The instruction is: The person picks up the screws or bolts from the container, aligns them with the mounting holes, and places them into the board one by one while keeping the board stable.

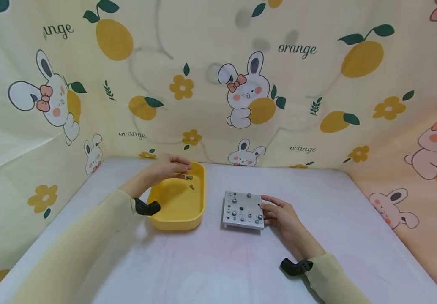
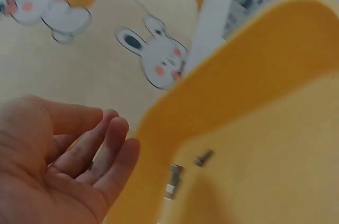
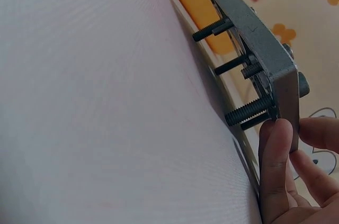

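Over the far end of a yellow plastic tray (image 1: 176, 226), my left hand (image 1: 169, 166) has loosely bent fingers, its fingertips spaced from the thumb in the head view. A small dark spot shows among its fingers in the left wrist view; I cannot tell what it is. A few small metal screws (image 2: 203, 157) lie on the tray floor just past the fingertips. My right hand (image 1: 285, 217) pinches the right edge of a square grey metal plate (image 1: 241, 208). Several bolts stud its top, and their threaded shanks (image 3: 248, 110) stick out underneath, holding the plate above the table.
The tray stands left of the plate on a white-covered table (image 1: 218, 261). A printed cloth (image 1: 203, 38) with rabbits and oranges encloses the back and both sides. Black wrist-worn devices sit on the left wrist (image 1: 147, 207) and right wrist (image 1: 296, 267).
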A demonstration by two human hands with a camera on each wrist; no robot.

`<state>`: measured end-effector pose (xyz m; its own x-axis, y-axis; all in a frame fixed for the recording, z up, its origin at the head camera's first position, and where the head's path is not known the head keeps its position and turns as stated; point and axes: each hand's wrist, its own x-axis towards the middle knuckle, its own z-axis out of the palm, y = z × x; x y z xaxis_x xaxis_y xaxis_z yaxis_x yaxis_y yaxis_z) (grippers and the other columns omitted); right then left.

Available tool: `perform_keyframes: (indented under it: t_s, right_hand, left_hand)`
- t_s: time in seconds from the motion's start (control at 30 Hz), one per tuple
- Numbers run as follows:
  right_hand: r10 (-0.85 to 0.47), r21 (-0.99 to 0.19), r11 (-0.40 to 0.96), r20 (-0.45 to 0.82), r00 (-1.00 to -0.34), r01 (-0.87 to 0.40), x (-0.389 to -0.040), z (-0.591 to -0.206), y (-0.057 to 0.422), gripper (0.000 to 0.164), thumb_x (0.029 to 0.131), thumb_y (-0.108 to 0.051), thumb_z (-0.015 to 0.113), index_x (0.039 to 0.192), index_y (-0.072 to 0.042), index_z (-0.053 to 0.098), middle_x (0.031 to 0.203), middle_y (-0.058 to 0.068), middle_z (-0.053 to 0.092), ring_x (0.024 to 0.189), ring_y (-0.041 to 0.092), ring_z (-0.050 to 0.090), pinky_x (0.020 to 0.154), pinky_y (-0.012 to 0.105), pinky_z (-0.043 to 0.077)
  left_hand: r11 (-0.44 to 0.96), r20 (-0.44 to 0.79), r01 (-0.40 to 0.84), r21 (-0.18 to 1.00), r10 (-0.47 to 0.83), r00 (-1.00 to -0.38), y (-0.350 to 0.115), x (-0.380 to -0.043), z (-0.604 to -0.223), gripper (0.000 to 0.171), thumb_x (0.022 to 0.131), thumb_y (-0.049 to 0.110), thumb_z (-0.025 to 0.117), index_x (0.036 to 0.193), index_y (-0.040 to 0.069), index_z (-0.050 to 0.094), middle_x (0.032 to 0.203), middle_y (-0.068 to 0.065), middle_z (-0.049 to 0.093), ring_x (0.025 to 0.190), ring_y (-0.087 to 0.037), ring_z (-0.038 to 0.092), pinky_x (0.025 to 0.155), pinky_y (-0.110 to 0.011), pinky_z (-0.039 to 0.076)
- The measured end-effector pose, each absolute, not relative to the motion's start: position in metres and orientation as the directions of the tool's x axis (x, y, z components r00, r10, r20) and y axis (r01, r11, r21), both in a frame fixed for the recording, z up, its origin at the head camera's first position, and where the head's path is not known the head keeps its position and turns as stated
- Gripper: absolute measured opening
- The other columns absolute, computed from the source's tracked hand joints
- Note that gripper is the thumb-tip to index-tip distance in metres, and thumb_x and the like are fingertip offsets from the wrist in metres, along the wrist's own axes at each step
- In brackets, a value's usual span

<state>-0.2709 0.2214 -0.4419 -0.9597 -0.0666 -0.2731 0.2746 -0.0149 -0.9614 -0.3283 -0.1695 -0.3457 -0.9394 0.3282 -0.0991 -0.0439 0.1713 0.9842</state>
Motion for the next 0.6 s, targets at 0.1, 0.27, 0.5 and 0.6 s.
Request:
perform_keyframes:
  t_s: [0.1, 0.27, 0.5, 0.6]
  right_hand:
    - [-0.071, -0.961, -0.012, -0.276, -0.958, 0.278, -0.271, -0.442, 0.221, 0.050, 0.092, -0.013, 0.069, 0.139, -0.009, 0.054, 0.107, 0.013, 0.069, 0.078, 0.020, 0.065, 0.065, 0.027, 0.055]
    - [-0.071, -0.959, -0.010, -0.283, -0.957, 0.284, -0.270, -0.442, 0.221, 0.051, 0.091, -0.015, 0.071, 0.139, -0.011, 0.055, 0.109, 0.013, 0.069, 0.079, 0.021, 0.065, 0.065, 0.026, 0.055]
    - [-0.053, -0.958, -0.004, -0.285, -0.957, 0.286, -0.271, -0.443, 0.221, 0.050, 0.091, -0.016, 0.072, 0.138, -0.012, 0.056, 0.109, 0.013, 0.069, 0.077, 0.021, 0.065, 0.064, 0.026, 0.054]
    - [-0.050, -0.958, -0.005, -0.284, -0.957, 0.285, -0.271, -0.443, 0.222, 0.050, 0.091, -0.016, 0.071, 0.138, -0.012, 0.056, 0.109, 0.013, 0.069, 0.077, 0.020, 0.065, 0.063, 0.026, 0.054]
  left_hand:
    - [0.156, -0.152, -0.106, 0.982, 0.317, -0.936, -0.170, -0.336, -0.361, 0.035, 0.098, -0.002, 0.055, 0.131, -0.013, 0.050, 0.132, -0.032, 0.052, 0.121, -0.044, 0.052, 0.100, -0.048, 0.044]
    - [0.174, -0.180, -0.137, 0.975, 0.266, -0.947, -0.166, -0.342, -0.378, 0.036, 0.094, -0.008, 0.059, 0.128, -0.014, 0.052, 0.128, -0.031, 0.056, 0.114, -0.039, 0.059, 0.095, -0.043, 0.049]
    - [0.258, -0.260, -0.205, 0.944, 0.203, -0.944, -0.160, -0.348, -0.391, 0.037, 0.093, -0.008, 0.059, 0.130, -0.014, 0.052, 0.130, -0.030, 0.056, 0.115, -0.039, 0.058, 0.096, -0.043, 0.048]
    - [0.282, -0.283, -0.223, 0.933, 0.195, -0.939, -0.156, -0.348, -0.394, 0.039, 0.092, -0.009, 0.058, 0.131, -0.013, 0.052, 0.132, -0.029, 0.054, 0.114, -0.039, 0.058, 0.097, -0.044, 0.047]
